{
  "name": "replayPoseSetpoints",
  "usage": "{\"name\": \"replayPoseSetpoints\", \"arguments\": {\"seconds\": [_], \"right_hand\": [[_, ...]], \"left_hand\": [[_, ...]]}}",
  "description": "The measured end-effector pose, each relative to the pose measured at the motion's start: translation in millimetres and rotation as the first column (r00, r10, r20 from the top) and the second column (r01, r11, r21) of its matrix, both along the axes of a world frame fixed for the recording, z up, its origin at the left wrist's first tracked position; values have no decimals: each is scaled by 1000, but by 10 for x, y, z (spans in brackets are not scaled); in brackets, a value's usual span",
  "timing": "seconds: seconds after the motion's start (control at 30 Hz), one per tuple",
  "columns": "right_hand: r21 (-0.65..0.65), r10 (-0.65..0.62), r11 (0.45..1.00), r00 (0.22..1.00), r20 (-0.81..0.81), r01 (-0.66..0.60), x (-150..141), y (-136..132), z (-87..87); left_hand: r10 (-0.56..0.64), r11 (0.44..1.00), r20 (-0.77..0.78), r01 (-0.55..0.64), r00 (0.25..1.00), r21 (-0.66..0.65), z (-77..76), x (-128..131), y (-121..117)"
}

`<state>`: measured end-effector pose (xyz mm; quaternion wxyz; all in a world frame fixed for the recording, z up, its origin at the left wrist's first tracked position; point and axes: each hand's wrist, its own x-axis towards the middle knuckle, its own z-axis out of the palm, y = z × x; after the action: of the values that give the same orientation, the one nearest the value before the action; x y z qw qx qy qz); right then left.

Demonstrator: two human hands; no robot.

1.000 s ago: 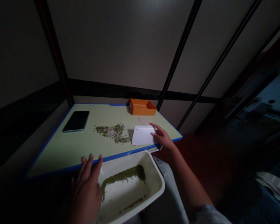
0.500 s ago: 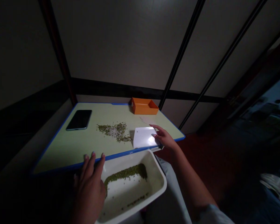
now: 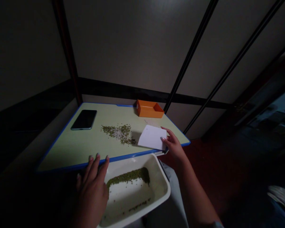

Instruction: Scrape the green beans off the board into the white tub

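Note:
My right hand (image 3: 172, 142) pinches a flat white scraper-like sheet (image 3: 153, 136) by its right edge, the sheet tilted over the table's front right part. Just left of it lies a scattered heap of small green beans (image 3: 127, 130), with whitish grains (image 3: 118, 134) mixed in at its middle. My left hand (image 3: 93, 186) has its fingers spread over the left end of a white basin (image 3: 163, 190), fingertips at the table's edge. Inside the basin more green beans (image 3: 130, 176) are banked along the far wall, and a few are strewn nearer me.
An orange open box (image 3: 148, 113) stands at the table's back right. A dark-screened phone (image 3: 84, 119) lies on the left of the pale table (image 3: 68, 148), which has a blue rim. A small pale patch of grains (image 3: 152, 123) lies before the box. Panelled wall rises behind.
The white sheet in my right hand has been lifted and tilted, its glossy look turned matt. My left hand stays by the basin; the whole view has shifted slightly.

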<state>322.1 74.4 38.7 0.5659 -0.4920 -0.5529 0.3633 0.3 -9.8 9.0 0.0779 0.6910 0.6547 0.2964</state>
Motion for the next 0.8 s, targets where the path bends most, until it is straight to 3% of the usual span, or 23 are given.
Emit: {"name": "replayPoseSetpoints", "arguments": {"seconds": [0.23,0.4,0.57,0.63,0.7,0.8], "right_hand": [[123,-280,956,954,105,266,4,-189,-123],[150,-319,944,929,188,294,-116,-202,-61],[287,-368,914,881,297,285,-201,-348,-39],[314,-362,916,852,377,251,-232,-475,-56],[353,-291,928,824,486,119,-280,-604,-78],[466,-225,879,773,593,-102,-392,-734,-120]], "left_hand": [[-30,999,-11,30,999,31,-74,-46,11],[-16,999,-23,16,1000,28,-33,-29,11],[-42,999,-46,44,998,29,-95,-76,19],[-53,997,-46,56,998,56,-141,-98,27],[-49,996,-38,51,998,78,-170,-101,33],[-39,994,-19,41,999,104,-177,-80,35]]}}
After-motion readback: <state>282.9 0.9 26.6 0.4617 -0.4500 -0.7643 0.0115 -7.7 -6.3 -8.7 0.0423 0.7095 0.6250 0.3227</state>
